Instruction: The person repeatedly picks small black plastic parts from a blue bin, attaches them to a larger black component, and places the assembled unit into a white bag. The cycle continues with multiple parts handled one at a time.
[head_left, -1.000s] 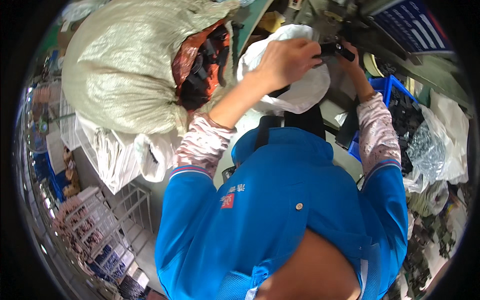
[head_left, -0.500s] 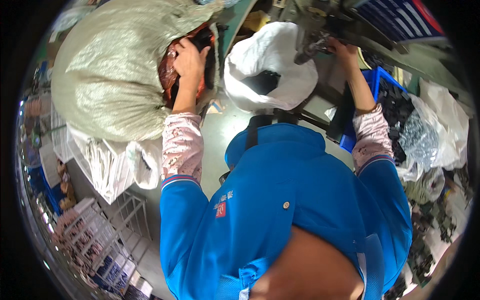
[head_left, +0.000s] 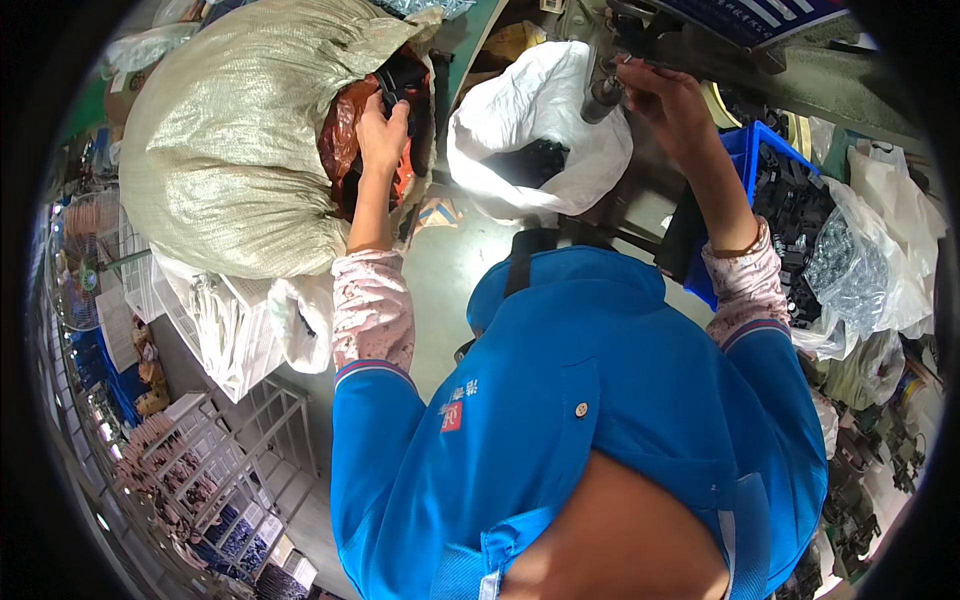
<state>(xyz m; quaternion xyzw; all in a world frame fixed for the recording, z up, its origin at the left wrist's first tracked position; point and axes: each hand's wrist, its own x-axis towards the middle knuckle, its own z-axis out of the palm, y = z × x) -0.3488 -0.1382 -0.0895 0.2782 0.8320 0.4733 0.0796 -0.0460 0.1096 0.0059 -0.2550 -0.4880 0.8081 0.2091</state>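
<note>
My left hand [head_left: 380, 140] is at the mouth of a large, full woven sack [head_left: 230, 150]. Thumb and fingers pinch a black plastic part [head_left: 390, 88]. Red-orange plastic film [head_left: 350, 135] lines the sack's opening around more dark pieces. At the upper right, my right hand [head_left: 668, 100] has its fingers bent together beside a metal machine fitting with a grey cylindrical end [head_left: 602, 100]; what they grip is hidden. Below that fitting a white woven bag [head_left: 520, 90] stands open, with black pieces [head_left: 535, 162] at its bottom.
A blue crate [head_left: 750, 160] of black parts [head_left: 790, 200] stands at the right, with clear plastic bags [head_left: 845, 265] over its near side. Machine framework [head_left: 800, 75] spans the upper right. White folded sacks [head_left: 225, 330] lie at left, above a metal rack [head_left: 240, 450].
My left hand has come slightly out of the sack's mouth, and a black part now shows in its fingers. My right hand has shifted left and up along the machine fitting.
</note>
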